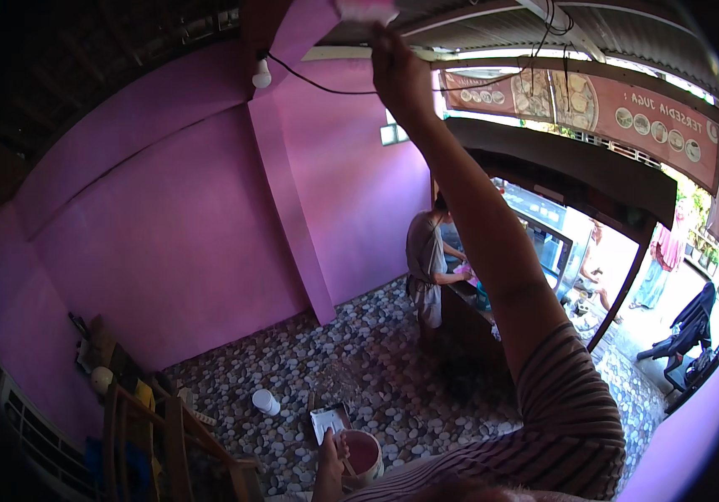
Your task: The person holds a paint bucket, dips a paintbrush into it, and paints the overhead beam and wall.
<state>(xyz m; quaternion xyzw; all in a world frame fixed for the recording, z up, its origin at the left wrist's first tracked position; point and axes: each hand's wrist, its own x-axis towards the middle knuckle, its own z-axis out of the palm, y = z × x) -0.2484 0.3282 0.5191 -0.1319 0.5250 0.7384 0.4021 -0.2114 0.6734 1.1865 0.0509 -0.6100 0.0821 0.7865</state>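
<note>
My right hand point(402, 78) is raised high, its fingers closed around a paintbrush point(367, 10). The brush's pale, pink-stained bristles are blurred and cut by the top edge, beside a pink-purple beam point(302, 28). Low in front of me, my left hand point(332, 453) grips the rim of a paint bucket point(377, 467). Pink paint point(362, 447) fills part of it, and a thin stick or handle leans inside. What supports the bucket from below is hidden. Beyond it, a paint tray point(325, 425) rests on the pebble-patterned floor point(297, 370).
A light bulb point(261, 75) and a black cable point(319, 88) hang near the beam. Wooden frame pieces point(174, 433) stand lower left. On the floor is a white tub point(265, 401). Another person point(425, 257) works at a counter; a motorbike point(689, 345) is parked outside.
</note>
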